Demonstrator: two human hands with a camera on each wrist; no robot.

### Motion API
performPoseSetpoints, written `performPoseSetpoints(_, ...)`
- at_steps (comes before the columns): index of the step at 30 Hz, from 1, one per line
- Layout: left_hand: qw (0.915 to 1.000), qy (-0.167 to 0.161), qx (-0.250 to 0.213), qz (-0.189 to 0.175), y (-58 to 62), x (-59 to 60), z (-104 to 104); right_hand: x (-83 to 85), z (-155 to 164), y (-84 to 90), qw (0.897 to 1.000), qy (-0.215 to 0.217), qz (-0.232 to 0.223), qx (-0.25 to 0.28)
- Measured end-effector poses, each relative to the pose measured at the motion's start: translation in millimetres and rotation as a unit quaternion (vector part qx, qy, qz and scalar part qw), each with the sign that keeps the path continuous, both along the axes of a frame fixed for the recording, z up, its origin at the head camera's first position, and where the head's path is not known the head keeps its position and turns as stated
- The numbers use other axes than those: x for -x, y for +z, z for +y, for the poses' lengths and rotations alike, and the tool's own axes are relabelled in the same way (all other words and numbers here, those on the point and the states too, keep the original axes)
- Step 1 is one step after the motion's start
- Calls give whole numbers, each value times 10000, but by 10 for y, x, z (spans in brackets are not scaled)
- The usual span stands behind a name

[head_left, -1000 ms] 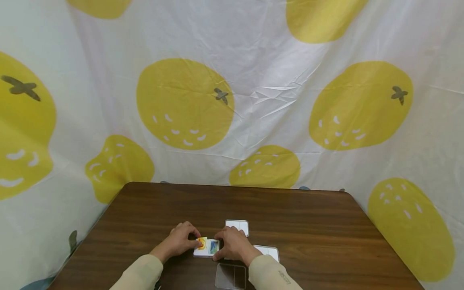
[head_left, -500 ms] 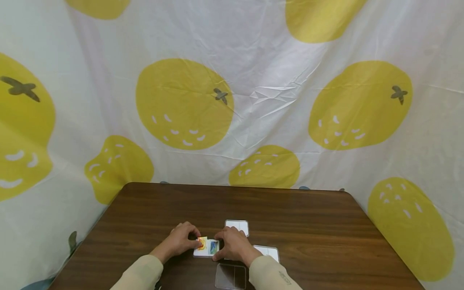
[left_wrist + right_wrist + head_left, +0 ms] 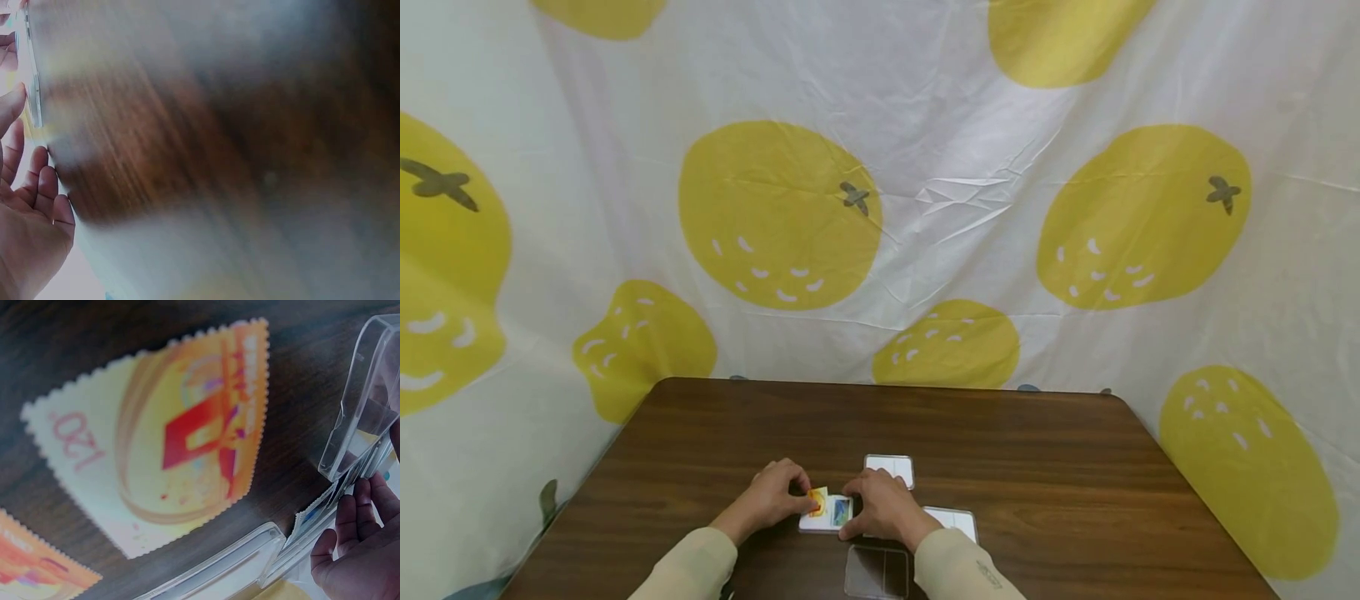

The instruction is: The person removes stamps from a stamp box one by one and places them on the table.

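Two bare hands, left hand (image 3: 772, 497), right hand (image 3: 883, 502). Long pale beige fabric sleeves (image 3: 688, 567) reach both wrists, cuffs plain. Right sleeve (image 3: 964, 573) bears small grey mark, at about 5 o'clock from right hand, possibly logo; too small to read.

Head view looks down from afar; wrist views hug the table (image 3: 1045, 467).

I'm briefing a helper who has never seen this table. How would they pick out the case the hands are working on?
On the brown table, look near the front edge, between the left hand and right hand. The small clear case lies there; unlike the plain white case behind and the empty tray in front, it shows orange and blue stamps.
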State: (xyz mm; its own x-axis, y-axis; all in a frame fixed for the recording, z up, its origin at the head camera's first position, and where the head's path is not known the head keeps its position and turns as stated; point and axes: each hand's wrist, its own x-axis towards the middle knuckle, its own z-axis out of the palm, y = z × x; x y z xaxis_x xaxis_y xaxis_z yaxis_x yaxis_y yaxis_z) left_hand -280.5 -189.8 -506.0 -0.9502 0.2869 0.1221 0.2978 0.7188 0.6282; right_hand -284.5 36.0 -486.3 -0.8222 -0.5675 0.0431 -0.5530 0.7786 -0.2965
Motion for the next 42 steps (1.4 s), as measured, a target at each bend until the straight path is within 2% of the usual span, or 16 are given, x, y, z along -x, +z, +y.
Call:
performPoseSetpoints(7,10000,42,-38,3,-1,-8,9,-3,6,-9,10000,16,72,0)
performPoseSetpoints(14,9991,-31,-406,98,-13,-2,-16,-2,1,-20,10000,-5,27,-19)
performPoseSetpoints(17,9984,7,-567,-7,-18,1,-26,-5,2,-17,10000,-20,6,-17)
performPoseSetpoints(24,9955,198,-884,-285,52,-10,-48,-28,6,2,10000,-33,15,2)
performPoseSetpoints(30,9917,206,-1126,-582,94,5,-92,-31,9,19,10000,-61,-78,9)
performPoseSetpoints(37,9878,345,-1203,-924,127,-14,-144,-26,6,15,9999,-61,-136,-12)
performPoseSetpoints(42,9875,394,-1124,-1037,143,-46,-175,-28,11,5,10000,-30,-75,-15)
